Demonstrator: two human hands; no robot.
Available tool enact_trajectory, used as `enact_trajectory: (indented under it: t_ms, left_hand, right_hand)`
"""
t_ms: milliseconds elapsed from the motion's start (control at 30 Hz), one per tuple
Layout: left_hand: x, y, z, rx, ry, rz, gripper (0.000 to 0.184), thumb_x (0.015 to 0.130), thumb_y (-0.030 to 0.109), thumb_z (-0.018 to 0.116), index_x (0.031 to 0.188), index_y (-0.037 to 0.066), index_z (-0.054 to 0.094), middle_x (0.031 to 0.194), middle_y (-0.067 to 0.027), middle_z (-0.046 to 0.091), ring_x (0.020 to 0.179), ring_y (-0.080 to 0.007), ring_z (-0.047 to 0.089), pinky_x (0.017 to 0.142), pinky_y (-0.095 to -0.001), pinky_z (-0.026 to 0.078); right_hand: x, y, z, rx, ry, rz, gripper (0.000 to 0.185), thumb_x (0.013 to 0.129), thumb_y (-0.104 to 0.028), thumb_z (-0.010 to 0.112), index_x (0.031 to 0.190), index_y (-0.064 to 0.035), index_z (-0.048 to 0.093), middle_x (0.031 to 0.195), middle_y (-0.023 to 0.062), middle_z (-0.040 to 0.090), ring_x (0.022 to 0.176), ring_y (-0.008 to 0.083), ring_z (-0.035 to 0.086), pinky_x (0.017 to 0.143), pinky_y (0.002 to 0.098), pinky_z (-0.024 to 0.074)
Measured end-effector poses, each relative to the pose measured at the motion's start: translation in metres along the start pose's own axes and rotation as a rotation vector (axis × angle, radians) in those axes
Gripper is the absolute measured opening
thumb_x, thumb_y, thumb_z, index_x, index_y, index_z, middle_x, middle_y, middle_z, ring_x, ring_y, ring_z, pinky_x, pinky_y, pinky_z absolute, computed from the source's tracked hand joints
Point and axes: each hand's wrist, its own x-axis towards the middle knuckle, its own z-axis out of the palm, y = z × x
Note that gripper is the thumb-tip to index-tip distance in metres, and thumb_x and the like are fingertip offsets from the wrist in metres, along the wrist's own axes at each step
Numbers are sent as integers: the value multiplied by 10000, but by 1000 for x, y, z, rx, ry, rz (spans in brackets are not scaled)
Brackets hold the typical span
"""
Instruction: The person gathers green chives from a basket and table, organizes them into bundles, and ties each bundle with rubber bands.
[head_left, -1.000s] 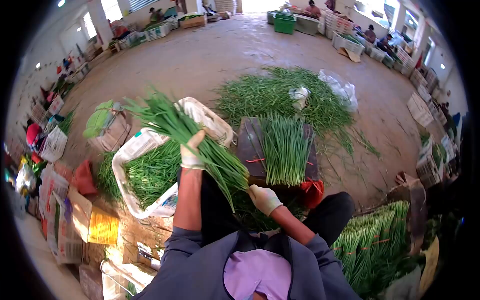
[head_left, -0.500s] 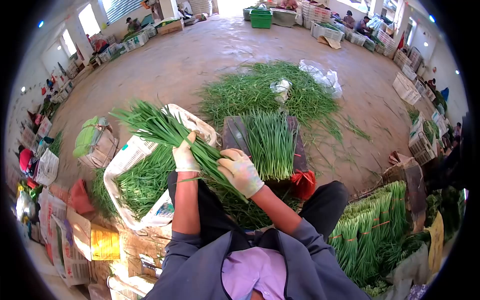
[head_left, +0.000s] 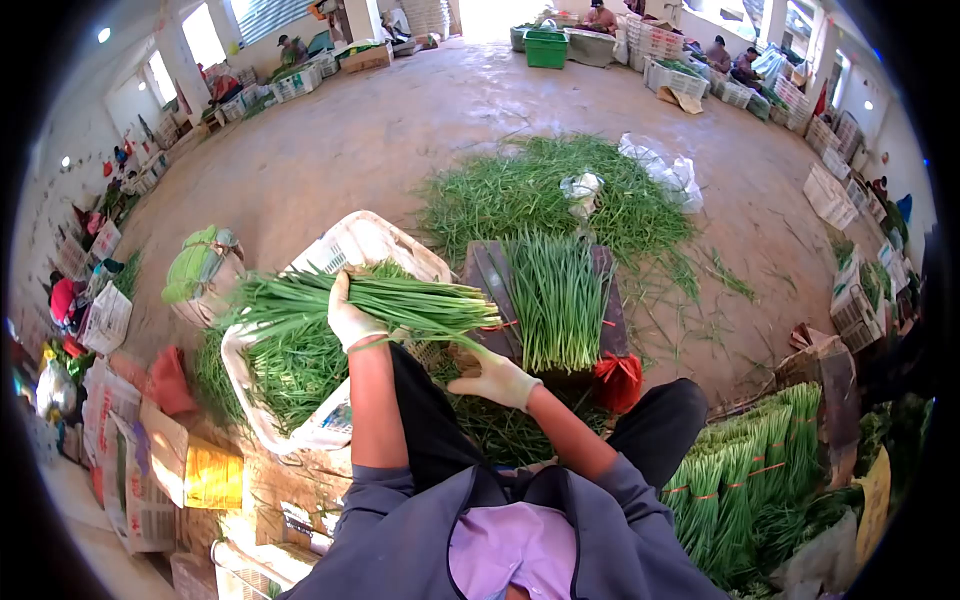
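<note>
My gloved left hand (head_left: 352,318) is closed around a loose bunch of green chives (head_left: 430,303), held nearly level with the pale stem ends to the right. Just below those ends is my gloved right hand (head_left: 498,380), fingers apart; a few stray blades hang near its thumb. Under the bunch stands a white plastic crate (head_left: 237,372) with more chives (head_left: 290,375) in it. On a dark low stand (head_left: 487,262) to the right lies a neat layer of chives (head_left: 560,300), stems toward me. Red ties (head_left: 617,382) hang at the stand's near right corner.
Loose trimmings (head_left: 540,185) and clear plastic bags (head_left: 665,170) lie on the floor ahead. Tied chive bundles (head_left: 745,465) stand at my right. A green-topped sack (head_left: 205,268) is left of the crate. People sit among crates along the walls; a green bin (head_left: 546,48) is far ahead.
The bunch has swung from a slant to nearly level. My right hand has let go of the stems and sits lower, fingers apart. The view has shifted slightly.
</note>
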Motion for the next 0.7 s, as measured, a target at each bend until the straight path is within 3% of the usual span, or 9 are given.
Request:
enact_trajectory:
  t_ms: [100, 233, 267, 333, 400, 433, 500, 633, 700]
  left_hand:
    - [-8, -1, 0, -130, -63, -124, 166, 944, 193, 541, 974, 48, 615, 881, -57, 632, 797, -189, 603, 782, -359, 520]
    - [-14, -9, -11, -104, 11, -266, 228, 944, 269, 526, 1005, 74, 629, 903, -69, 661, 836, -240, 636, 793, -434, 534]
    - [-16, -12, -7, -85, 24, -251, 229, 930, 273, 542, 992, 72, 634, 902, -87, 670, 835, -260, 645, 785, -444, 536]
    - [-17, -20, -23, 6, -66, -77, 187, 877, 241, 594, 922, 67, 645, 872, -92, 667, 792, -263, 635, 774, -416, 527]
    - [-22, -19, -17, -102, 66, -187, 168, 861, 229, 607, 899, 69, 640, 861, -92, 667, 788, -265, 624, 780, -401, 512]
    - [-20, -16, -22, -169, 42, -214, 171, 873, 232, 594, 893, 67, 637, 867, -94, 668, 801, -274, 623, 795, -418, 512]
    - [-12, -19, -35, -254, 85, -287, 224, 881, 259, 566, 902, 52, 649, 867, -126, 669, 821, -320, 620, 813, -486, 511]
    - [-11, 7, -42, -302, 185, -270, 214, 913, 245, 544, 912, 51, 635, 886, -132, 664, 813, -322, 616, 789, -473, 524]
    - [-6, 15, -48, -282, 224, -155, 203, 908, 232, 554, 896, 45, 632, 869, -130, 662, 811, -316, 615, 799, -452, 521]
  right_hand:
    - [23, -21, 1, 531, -27, 194, 637, 819, -140, 783, 1378, -53, 489, 1199, 77, 615, 1021, 178, 636, 875, 335, 532]
    - [42, -12, 12, 988, 101, 69, 387, 863, -64, 715, 1221, -77, 570, 1118, 67, 625, 969, 168, 635, 786, 319, 559]
    - [47, 2, 15, 629, 175, -129, 354, 892, -85, 684, 1225, -64, 565, 1107, 94, 644, 954, 211, 643, 822, 349, 564]
    - [44, 11, -2, 1158, -43, 134, 280, 947, -81, 587, 1208, 17, 573, 1166, 130, 661, 999, 239, 653, 892, 379, 548]
    - [36, 6, 4, 1040, 206, -150, 274, 947, -12, 548, 1218, 6, 581, 1152, 119, 668, 1035, 235, 650, 868, 348, 550]
    - [29, -7, 3, 1186, 227, -52, 252, 947, -156, 583, 1133, 14, 578, 1033, 160, 658, 840, 232, 637, 636, 348, 531]
    - [17, 2, -15, 752, 203, -15, 220, 952, -118, 598, 1129, 12, 578, 992, 123, 663, 834, 214, 639, 628, 346, 534]
    - [10, -14, -28, 977, 483, 53, 226, 1004, -174, 564, 1147, -2, 594, 856, 53, 641, 662, 158, 611, 513, 294, 468]
    - [-20, -41, -49, 890, 102, -91, 214, 1010, -170, 553, 1146, -10, 600, 816, 12, 607, 620, 99, 550, 546, 247, 461]
